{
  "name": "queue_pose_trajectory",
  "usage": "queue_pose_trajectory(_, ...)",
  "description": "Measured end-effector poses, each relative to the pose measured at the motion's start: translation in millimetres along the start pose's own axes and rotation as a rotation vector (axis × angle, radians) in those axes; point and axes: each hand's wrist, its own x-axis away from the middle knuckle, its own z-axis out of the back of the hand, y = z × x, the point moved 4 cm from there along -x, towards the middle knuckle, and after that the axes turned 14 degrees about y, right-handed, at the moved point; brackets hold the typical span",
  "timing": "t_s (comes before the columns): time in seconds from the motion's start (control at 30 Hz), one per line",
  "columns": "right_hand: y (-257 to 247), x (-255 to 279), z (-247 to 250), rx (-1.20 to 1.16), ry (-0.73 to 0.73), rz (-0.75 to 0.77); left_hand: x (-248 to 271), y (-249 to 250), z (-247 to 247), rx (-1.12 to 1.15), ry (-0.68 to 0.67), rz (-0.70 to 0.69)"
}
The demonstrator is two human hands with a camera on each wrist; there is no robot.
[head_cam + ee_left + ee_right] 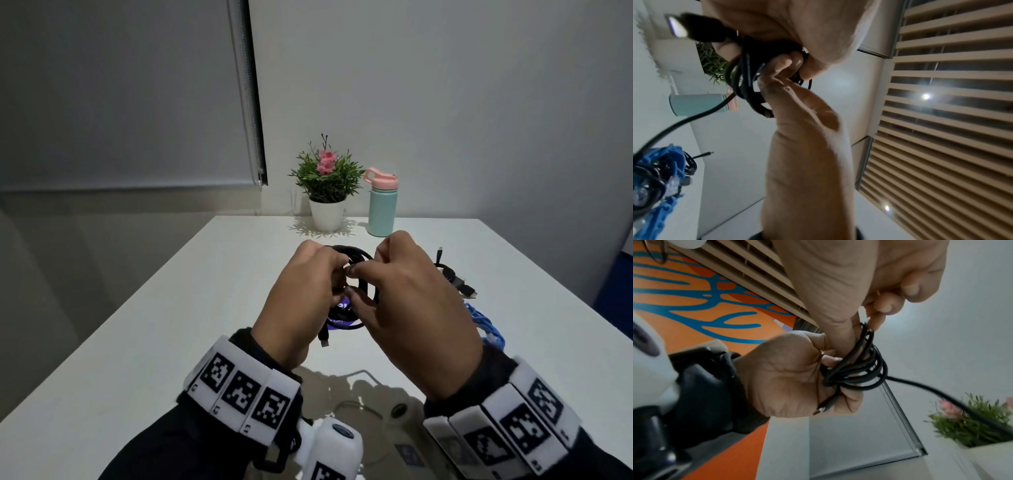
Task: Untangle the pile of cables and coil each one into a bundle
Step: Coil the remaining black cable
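Observation:
Above the middle of the white table [191, 308], both hands hold a black cable [358, 255] wound into a small coil [859, 368]. My left hand [325, 277] grips the loops from the left, and one plug [324, 340] hangs below its palm. My right hand [363, 284] pinches the coil from the right with thumb and forefinger. A loose stretch of the same cable [941, 395] trails away from the coil. The left wrist view shows the coil [748, 84] between my fingers and a blurred plug [694, 27]. A blue cable [486, 322] and another black cable [450, 272] lie on the table right of my hands.
A potted plant [327, 185] and a mint bottle with a pink lid [383, 205] stand at the table's far edge by the wall. A purple object [342, 310] lies on the table under my hands. A window blind [120, 96] hangs at the left.

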Motion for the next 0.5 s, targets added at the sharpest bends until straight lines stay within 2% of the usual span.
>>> queue_pose_trajectory(0.1, 3.3, -1.8, -3.2, -0.09, -0.025, -0.049, -3.3, 1.1, 2.8, 0.116, -0.058, 0.081)
queue_pose_trajectory(0.2, 10.4, -4.5, -6.9, -0.264, -0.047, -0.219, -2.6, 3.1, 0.4, 0.191, -0.177, 0.105)
queue_pose_trajectory(0.27, 15.1, -3.9, -9.3, -0.398, -0.09, -0.354, -2.2, -1.6, -2.0, 0.016, -0.188, 0.007)
queue_pose_trajectory(0.37, 14.3, -1.1, -12.9, -0.633, -0.192, -0.494, -6.5, -5.4, 1.7, -0.234, -0.078, -0.184)
queue_pose_trajectory(0.43, 8.5, 3.1, -18.1, -0.766, -0.313, -0.577, -10.5, -5.3, 6.6, -0.331, -0.05, -0.301)
queue_pose_trajectory(0.5, 9.0, 4.4, -22.2, -0.883, -0.346, -0.659, -13.8, -2.5, 11.6, -0.383, -0.054, -0.371)
